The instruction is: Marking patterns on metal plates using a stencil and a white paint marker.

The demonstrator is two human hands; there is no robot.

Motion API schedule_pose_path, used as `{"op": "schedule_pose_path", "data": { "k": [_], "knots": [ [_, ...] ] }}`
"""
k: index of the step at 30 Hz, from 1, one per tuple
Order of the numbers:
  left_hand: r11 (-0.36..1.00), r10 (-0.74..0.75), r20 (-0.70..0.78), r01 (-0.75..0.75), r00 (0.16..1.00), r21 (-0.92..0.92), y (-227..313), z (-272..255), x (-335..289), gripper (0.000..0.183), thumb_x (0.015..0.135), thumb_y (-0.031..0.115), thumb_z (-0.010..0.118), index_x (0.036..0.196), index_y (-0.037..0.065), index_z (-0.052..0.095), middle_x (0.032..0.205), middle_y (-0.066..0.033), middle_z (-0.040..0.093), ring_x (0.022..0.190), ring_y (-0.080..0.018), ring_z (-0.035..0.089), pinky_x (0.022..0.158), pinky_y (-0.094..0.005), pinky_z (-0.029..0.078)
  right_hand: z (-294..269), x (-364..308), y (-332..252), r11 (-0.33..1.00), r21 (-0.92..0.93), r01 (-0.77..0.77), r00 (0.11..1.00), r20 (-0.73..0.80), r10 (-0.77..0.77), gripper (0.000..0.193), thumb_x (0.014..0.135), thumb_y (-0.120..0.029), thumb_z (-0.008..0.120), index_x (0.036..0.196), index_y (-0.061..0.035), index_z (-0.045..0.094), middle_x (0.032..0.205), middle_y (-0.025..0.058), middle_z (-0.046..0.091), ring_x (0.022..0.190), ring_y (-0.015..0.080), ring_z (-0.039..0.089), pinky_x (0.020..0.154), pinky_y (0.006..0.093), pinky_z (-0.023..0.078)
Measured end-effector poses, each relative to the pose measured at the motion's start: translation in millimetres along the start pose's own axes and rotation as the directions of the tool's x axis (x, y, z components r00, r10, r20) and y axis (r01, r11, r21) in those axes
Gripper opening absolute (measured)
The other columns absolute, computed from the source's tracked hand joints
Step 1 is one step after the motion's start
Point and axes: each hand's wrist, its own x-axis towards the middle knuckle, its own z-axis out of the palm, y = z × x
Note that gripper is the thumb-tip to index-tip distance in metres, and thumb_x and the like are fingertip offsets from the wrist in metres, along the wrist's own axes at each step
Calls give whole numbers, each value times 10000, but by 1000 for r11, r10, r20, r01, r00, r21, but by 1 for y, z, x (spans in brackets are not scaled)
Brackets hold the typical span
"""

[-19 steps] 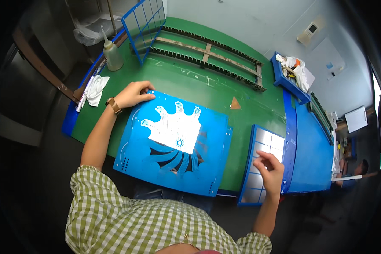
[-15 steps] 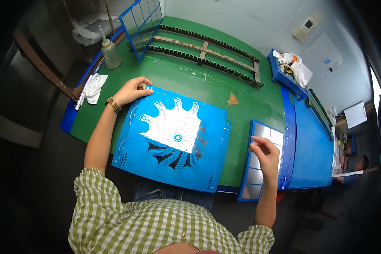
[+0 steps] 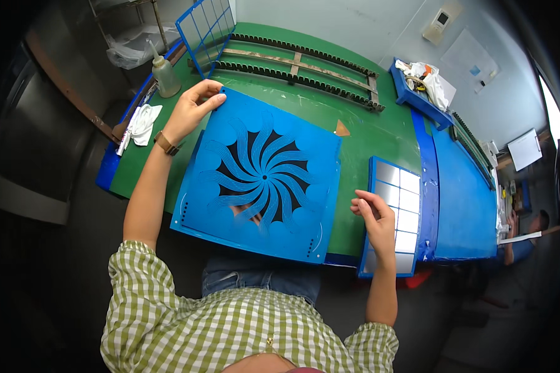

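Left hand pinching the patterned blue sheet, right hand free

Your left hand (image 3: 196,107) is clamped on the far-left corner of the blue pinwheel sheet (image 3: 264,177), thumb on top, fingers curled around the edge. Your right hand (image 3: 374,221) hovers over the left edge of the gridded panel (image 3: 399,183) near the green table's (image 3: 354,140) right edge; its fingers curl loosely with nothing visible in them, and you cannot tell whether the thumb tip meets the index finger.

The pinwheel sheet is at the middle of the table's near edge, its near corners reaching past that edge. It is bright blue, with black curved blades swirling round a small central hub and fine pale lines running between them. A blue lower plate (image 3: 178,219) shows along its left and near sides, with dark dots and a white arc.

The sheet hides most of that plate. Your left fingertips are mostly out of sight. A pinkish blur in the near-left blades is hard to make out.
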Motion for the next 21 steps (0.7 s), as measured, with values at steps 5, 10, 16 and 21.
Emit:
{"op": "schedule_pose_path", "data": {
  "k": [5,10,16,21],
  "knots": [
    [972,-58,-12,53,998,-229,13,4,-13,190,879,195,602,1021,81,550,684,82,549,593,18,409,516,-160,293,14,6,8,990,142,-7,999,-33,11,411,909,-147,544,1261,28,423,1141,121,549,1012,143,555,824,255,481],
    [875,-28,-103,-26,994,-484,19,9,-7,155,897,154,573,1027,71,554,686,68,573,548,21,411,488,-139,291,24,-1,5,798,578,-173,960,279,6,556,914,-346,527,1295,27,370,1212,93,512,1105,165,504,931,295,419],
    [898,-19,-208,-75,978,-434,20,14,-12,200,903,163,564,1067,48,546,746,30,615,627,5,534,545,-133,417,43,-1,5,820,500,-280,942,307,135,429,876,-147,600,1239,9,433,1122,78,572,1018,148,550,891,283,436],
    [842,37,-129,-101,991,-531,16,7,-12,423,947,412,417,1120,44,534,911,9,630,717,-31,573,611,-168,467,43,7,7,800,550,-240,966,214,142,297,850,-23,593,1137,-6,521,1034,60,615,922,120,580,814,253,459]
  ]
}}
